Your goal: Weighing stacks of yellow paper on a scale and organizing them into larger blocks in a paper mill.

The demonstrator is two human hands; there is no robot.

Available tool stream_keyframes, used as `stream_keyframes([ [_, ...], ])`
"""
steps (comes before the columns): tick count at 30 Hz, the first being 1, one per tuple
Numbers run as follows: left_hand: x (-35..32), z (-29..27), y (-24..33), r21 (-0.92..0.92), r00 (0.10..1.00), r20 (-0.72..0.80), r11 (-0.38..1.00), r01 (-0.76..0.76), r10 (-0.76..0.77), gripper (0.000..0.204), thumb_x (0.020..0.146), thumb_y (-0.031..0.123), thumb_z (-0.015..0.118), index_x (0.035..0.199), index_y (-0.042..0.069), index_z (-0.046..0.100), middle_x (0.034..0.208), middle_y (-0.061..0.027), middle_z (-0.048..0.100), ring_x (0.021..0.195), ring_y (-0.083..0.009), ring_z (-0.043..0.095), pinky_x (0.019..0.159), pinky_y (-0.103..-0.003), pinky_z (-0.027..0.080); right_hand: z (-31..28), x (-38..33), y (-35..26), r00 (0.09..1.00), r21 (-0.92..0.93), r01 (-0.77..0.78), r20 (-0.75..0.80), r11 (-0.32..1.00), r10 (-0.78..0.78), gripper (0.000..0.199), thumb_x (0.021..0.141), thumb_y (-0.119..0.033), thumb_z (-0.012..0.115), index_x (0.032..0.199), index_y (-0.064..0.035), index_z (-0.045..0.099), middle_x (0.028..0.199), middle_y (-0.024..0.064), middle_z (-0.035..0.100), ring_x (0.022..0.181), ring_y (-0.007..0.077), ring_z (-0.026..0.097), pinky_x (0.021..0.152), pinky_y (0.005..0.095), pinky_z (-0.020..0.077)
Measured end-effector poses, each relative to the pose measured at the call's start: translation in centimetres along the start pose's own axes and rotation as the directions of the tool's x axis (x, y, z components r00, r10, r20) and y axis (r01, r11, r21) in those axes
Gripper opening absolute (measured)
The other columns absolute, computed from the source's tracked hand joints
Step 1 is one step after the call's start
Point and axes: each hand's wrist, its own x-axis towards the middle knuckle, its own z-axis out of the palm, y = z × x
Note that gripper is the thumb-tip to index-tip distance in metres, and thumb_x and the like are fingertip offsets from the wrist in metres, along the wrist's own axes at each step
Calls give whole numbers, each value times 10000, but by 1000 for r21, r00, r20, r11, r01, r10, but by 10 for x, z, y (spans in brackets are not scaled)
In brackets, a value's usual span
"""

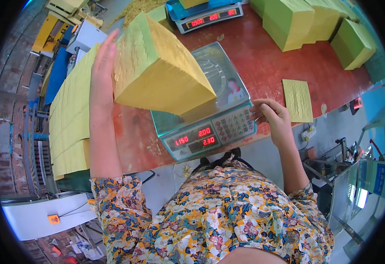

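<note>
A tall stack of yellow paper sheets (157, 66) with wavy embossed rows stands on the glass-like pan of a digital scale (221, 72), covering its left part. My left hand (103, 61) lies flat along the stack's left side, fingers stretched upward. At the right edge of the scale's keypad, my right hand (271, 115) hovers or rests with fingers loosely bent and nothing visible in them; I cannot tell whether it touches the scale. Red digits glow on the scale's display. A single yellow sheet (298, 101) lies right of that hand on the red table (262, 66).
A second scale (208, 17) with a blue body stands at the table's far side, yellow paper on it. More paper stacks (289, 24) line the far right, one standing apart (353, 44). Beyond my left arm runs a long row of stacks (71, 114). Machinery stands at both sides.
</note>
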Motion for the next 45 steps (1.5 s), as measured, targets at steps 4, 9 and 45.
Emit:
stream_keyframes([
  [4,-10,-2,0,23,991,-63,993,-115,116,631,1049,417,368,1511,-8,300,1586,-167,272,1480,-286,220,1195,-400,181,9,-25,12,999,33,18,-42,999,-17,255,990,-120,498,1130,11,665,957,96,700,812,164,684,700,280,529],
  [9,-28,-30,-22,-24,940,-231,964,-264,252,620,1031,415,414,1495,10,337,1573,-146,283,1481,-285,201,1190,-478,178,39,-58,33,992,105,31,-129,994,-17,242,992,-127,510,1124,5,664,962,98,707,799,170,688,696,278,525],
  [45,-14,-39,-11,-351,928,56,863,365,-370,544,985,427,565,1339,16,521,1298,-92,604,1161,-173,582,1011,-352,453,71,22,-5,959,10,272,85,962,-272,257,986,-150,526,1140,11,653,1039,89,690,963,165,661,814,302,516],
])
